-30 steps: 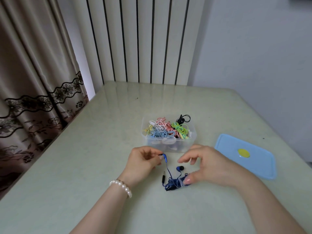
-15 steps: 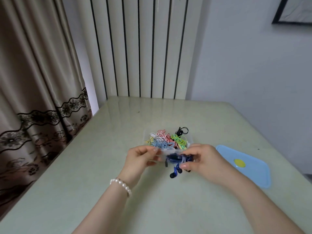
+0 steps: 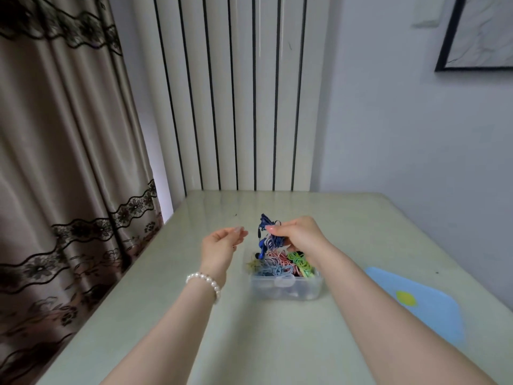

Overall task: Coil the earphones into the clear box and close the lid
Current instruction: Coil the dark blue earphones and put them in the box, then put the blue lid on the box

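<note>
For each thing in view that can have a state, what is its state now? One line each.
Clear plastic box: open, no lid on, full of coiled coloured earphones.
Light blue lid with yellow spot: off, flat on the table, right of the box.
Dark blue earphones: bundled, held above the box.
Right hand: grips the blue earphones.
Left hand: holds nothing, fingers loose.

The right hand [image 3: 298, 236] covers the far side of the clear box [image 3: 287, 284] and part of the blue earphones [image 3: 270, 238] above it. Both forearms run off the bottom edge. Right of the box, the blue lid [image 3: 416, 304] is partly behind the right forearm. The picture frame [image 3: 477, 34] is cut by the top-right corner.
</note>
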`<state>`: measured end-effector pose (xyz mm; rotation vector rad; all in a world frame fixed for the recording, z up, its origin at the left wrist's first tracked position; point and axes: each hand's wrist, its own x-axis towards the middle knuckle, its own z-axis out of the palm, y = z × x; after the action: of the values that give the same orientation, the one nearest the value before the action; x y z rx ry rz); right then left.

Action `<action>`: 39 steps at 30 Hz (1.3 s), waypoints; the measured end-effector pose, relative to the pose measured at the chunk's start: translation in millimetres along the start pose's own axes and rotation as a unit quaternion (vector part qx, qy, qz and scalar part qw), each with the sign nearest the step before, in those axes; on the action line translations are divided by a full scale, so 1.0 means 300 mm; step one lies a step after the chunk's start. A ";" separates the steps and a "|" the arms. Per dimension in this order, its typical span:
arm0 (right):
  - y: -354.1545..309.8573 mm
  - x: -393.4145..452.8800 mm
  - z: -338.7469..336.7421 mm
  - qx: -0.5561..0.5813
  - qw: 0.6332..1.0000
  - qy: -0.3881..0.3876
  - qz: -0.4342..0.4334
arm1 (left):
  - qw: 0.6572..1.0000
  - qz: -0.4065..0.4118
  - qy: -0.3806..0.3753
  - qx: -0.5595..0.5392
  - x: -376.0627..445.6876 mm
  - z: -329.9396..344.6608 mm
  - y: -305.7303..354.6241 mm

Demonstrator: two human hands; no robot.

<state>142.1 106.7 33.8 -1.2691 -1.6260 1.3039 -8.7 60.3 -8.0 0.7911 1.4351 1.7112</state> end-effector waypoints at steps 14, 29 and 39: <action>0.127 0.027 0.143 -0.435 0.883 0.135 -0.117 | 0.983 0.069 -0.047 0.165 0.066 0.033 -0.091; 0.182 0.017 0.129 -0.362 0.917 -0.082 -0.149 | 0.931 0.108 -0.198 0.286 0.066 0.010 -0.184; 0.256 0.003 -0.079 -0.581 0.804 0.042 -0.116 | 0.817 0.175 -0.196 0.514 -0.011 0.058 -0.152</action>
<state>184.2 116.1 -34.0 -1.6200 -2.5096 -0.0623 14.9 70.4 -49.8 1.9503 1.9451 0.7601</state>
